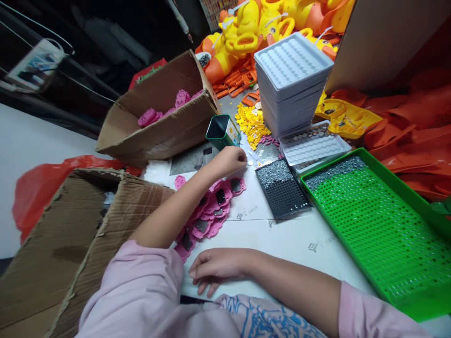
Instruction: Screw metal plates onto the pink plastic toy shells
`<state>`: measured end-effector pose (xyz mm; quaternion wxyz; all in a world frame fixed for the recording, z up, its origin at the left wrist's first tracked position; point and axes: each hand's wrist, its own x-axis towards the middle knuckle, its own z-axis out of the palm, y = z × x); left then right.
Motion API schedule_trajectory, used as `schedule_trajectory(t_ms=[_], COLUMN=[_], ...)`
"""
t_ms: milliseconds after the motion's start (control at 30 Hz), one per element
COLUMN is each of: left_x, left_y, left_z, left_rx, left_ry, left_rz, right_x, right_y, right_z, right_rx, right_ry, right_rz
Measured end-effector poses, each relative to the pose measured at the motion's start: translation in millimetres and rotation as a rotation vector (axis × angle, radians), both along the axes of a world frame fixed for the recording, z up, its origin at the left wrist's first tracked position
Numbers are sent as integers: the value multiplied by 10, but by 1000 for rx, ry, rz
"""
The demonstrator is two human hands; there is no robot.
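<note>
- Your left hand (230, 160) was stretched out across the white tabletop (282, 234), fingers drawn together over small pale bits (252, 158) lying just past the pile of pink parts (211, 213); whether anything was pinched between the fingertips could not be told.
- Your right hand (218, 266) lay flat, palm down, close to your body, fingers loosely spread on the tabletop and holding nothing.
- The pink parts, several with dark square inserts, sat in a heap under and beside your left forearm.
- A small green tin (221, 132) stood just beyond your left hand, its mouth open.
- To the right of that hand lay a black tray (282, 188) filled with small metal pieces, and beside it a large green perforated tray (380, 225), only its far end filled.
- A stack of grey-white moulded trays (292, 80) rose behind the black tray, with one more such tray (313, 145) lying flat at its foot.
- A cardboard box (158, 122) holding more pink parts stood at the far left, a second, torn box (63, 244) near your left elbow.
- Loose yellow pieces (251, 123) lay between the tin and the stack.
</note>
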<state>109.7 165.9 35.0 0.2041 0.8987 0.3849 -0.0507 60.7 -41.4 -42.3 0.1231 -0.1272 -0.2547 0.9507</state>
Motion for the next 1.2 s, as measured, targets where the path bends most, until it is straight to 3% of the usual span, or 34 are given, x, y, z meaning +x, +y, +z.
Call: schedule_trajectory(t_ms=[267,600,867,1033,1200], left_x=[-4,64,124,130,106], left_y=[-51,-66,15,1,-97], left_z=[-30,-156,-237,-158,15], left_rx=[-10,281,272,319,167], left_ry=[86,54,105,102,-126], left_rz=[-107,-326,-408,-407,-317], right_x=[-4,-12,-24,8,9], right_y=[5,8,-3,20,25], right_z=[-11,4,12,28,39], right_rx=[0,8,10,6,11], right_ry=[1,-8,7,-1,-12], right_rz=[2,5,9,5,7])
